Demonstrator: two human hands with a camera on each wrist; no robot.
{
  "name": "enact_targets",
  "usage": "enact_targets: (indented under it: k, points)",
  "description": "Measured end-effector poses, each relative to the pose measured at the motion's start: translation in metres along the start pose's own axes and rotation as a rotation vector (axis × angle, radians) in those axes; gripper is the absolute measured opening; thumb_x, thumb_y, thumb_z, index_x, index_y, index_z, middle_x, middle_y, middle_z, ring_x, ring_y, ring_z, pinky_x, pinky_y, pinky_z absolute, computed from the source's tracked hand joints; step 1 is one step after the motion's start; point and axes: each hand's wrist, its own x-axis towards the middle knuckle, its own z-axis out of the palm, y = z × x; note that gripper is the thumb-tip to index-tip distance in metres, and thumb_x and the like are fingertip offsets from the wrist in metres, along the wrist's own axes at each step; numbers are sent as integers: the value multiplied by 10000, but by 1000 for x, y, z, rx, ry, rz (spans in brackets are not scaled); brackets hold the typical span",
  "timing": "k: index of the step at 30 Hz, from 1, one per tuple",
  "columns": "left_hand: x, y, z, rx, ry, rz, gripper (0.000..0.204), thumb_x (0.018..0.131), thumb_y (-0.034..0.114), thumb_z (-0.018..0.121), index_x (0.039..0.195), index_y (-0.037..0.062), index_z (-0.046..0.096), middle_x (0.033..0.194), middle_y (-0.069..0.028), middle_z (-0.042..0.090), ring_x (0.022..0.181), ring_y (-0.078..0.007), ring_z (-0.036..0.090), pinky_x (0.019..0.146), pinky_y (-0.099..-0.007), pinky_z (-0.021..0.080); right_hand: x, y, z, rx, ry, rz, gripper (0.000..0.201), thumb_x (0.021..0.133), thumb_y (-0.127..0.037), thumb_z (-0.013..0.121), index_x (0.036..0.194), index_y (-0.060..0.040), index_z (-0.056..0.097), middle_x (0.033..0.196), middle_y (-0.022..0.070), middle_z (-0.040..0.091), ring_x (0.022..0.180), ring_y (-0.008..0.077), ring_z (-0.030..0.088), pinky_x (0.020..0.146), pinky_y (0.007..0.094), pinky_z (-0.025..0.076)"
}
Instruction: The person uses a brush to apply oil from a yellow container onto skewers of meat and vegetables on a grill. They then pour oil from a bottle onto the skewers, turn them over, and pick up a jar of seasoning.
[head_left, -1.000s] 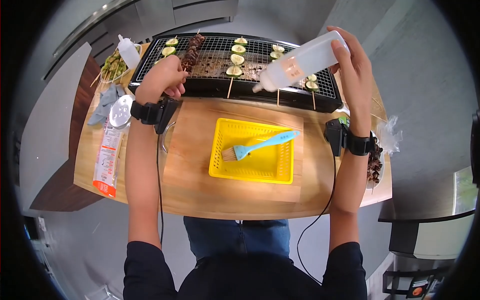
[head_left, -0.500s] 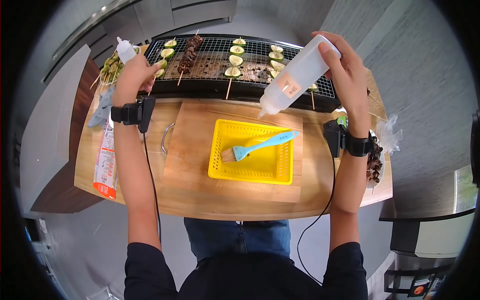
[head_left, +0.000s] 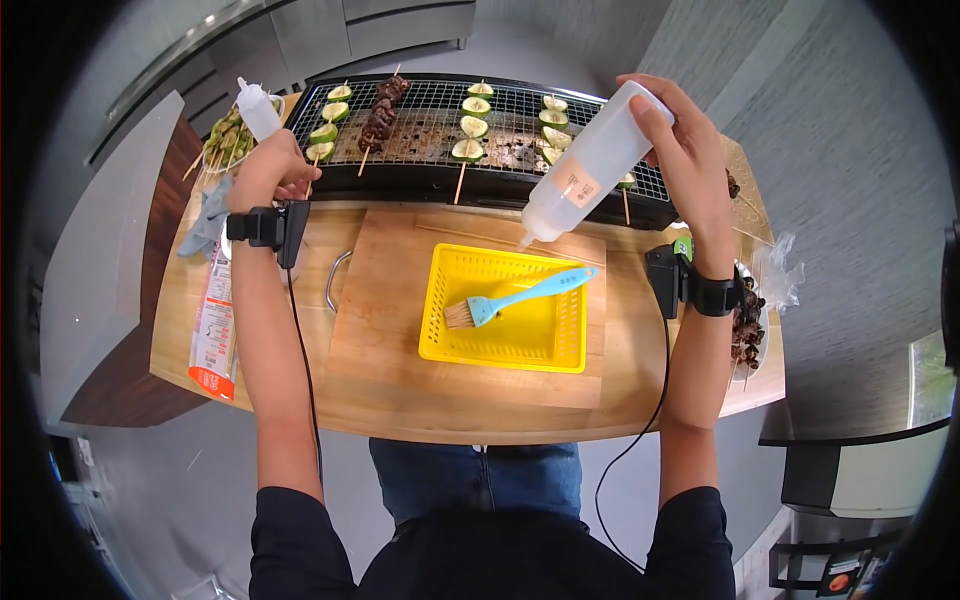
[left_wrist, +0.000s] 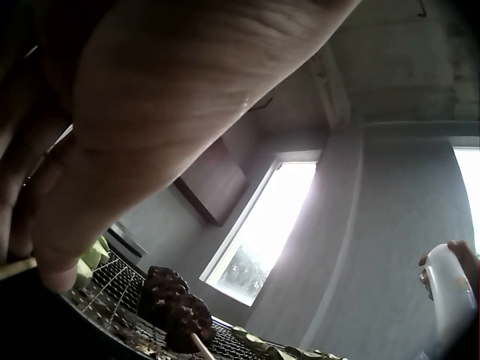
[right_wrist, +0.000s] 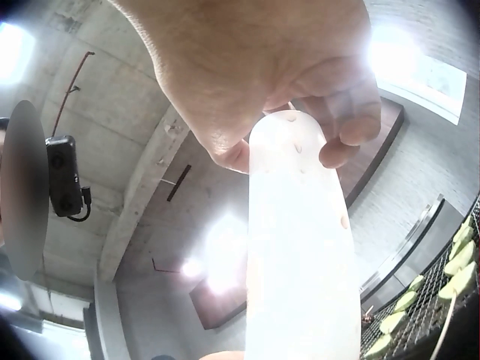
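At the grill's left end, my left hand (head_left: 272,172) pinches the stick of the leftmost green-slice skewer (head_left: 323,133); the left wrist view shows the thumb against that stick. My right hand (head_left: 682,150) grips a translucent squeeze bottle (head_left: 590,165) by its base, nozzle tilted down just above the far edge of the yellow basket (head_left: 430,345). A blue brush (head_left: 540,289) lies in the basket. Beside the left skewer, a dark meat skewer (head_left: 381,115) lies on the grill (head_left: 425,182). In the right wrist view the bottle (right_wrist: 300,247) fills the centre.
Another squeeze bottle (head_left: 258,110) stands by a plate of green skewers (head_left: 228,140) at the left. A grey cloth (head_left: 208,220) and a red-and-white packet (head_left: 213,340) lie nearer. More green-slice skewers (head_left: 470,125) are on the grill. A meat plate (head_left: 748,330) is at the right.
My left hand has moved left from the meat skewer to the leftmost green one. The bottle in my right hand has tipped further downward, its nozzle now nearer the basket.
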Motion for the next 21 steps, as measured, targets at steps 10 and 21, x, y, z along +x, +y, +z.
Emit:
enact_targets:
  k: [10, 21]
  points:
    - [1, 5, 0, -11, -106, 9, 165, 874, 62, 619, 869, -102, 640, 730, -164, 699, 595, -206, 701, 449, -266, 527, -1, -3, 0, 9, -8, 2, 389, 938, -354, 574, 1158, -37, 623, 896, 74, 670, 742, 119, 593, 683, 262, 476]
    - [-26, 16, -23, -315, -44, 133, 194, 924, 90, 554, 941, -94, 613, 805, -168, 701, 676, -217, 718, 514, -273, 567, -1, -4, -4, 97, 48, 58, 335, 955, -292, 582, 1178, -46, 623, 935, 41, 653, 720, 73, 537, 636, 226, 451]
